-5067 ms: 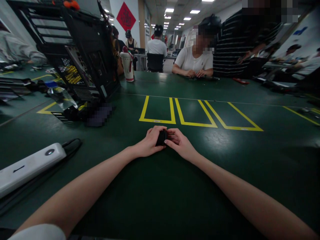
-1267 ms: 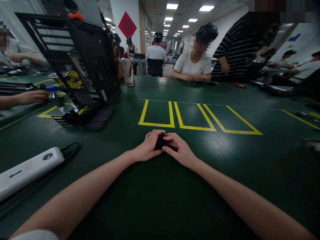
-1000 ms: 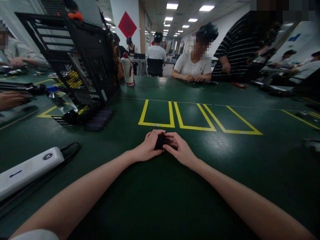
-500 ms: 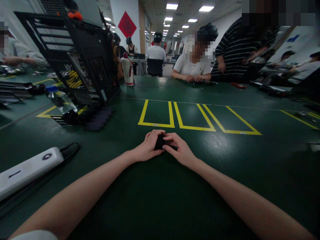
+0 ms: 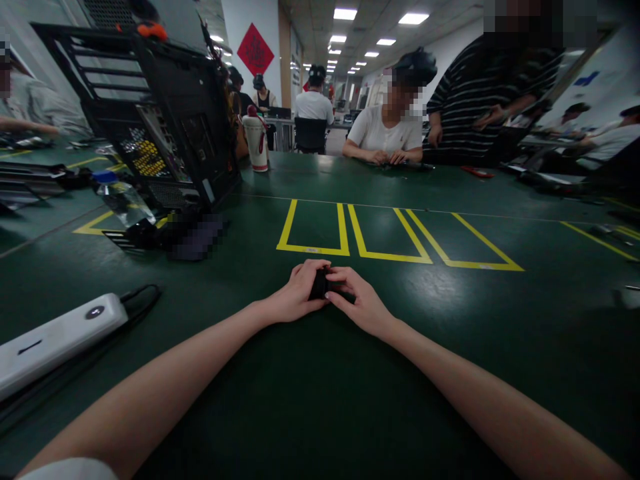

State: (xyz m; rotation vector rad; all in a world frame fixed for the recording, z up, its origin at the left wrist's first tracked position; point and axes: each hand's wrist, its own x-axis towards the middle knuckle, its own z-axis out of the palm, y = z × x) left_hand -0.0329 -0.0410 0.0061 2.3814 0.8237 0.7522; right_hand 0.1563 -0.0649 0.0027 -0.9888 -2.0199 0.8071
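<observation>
Between my two hands is a small black blocky object (image 5: 319, 287), resting on or just above the green table (image 5: 330, 380); its kind is hard to make out. My left hand (image 5: 300, 293) is closed around its left side, with fingers over the top and the thumb along the near edge. From the right, my right hand (image 5: 357, 300) grips it with curved fingertips and thumb. Much of the object is hidden by the fingers. Beyond the hands, yellow tape outlines (image 5: 313, 251) mark the tabletop.
At the left stands a black computer case (image 5: 165, 120), with a plastic bottle (image 5: 125, 200) and a white cup (image 5: 257, 143) near it. A white device with a cable (image 5: 65, 340) lies front left. Across the table sits a person in white (image 5: 387, 130); another in stripes (image 5: 485, 100) stands.
My hands and the black object stay almost in place. Across the table, the striped-shirt person's arms have shifted slightly, and the person at the far left has moved an arm.
</observation>
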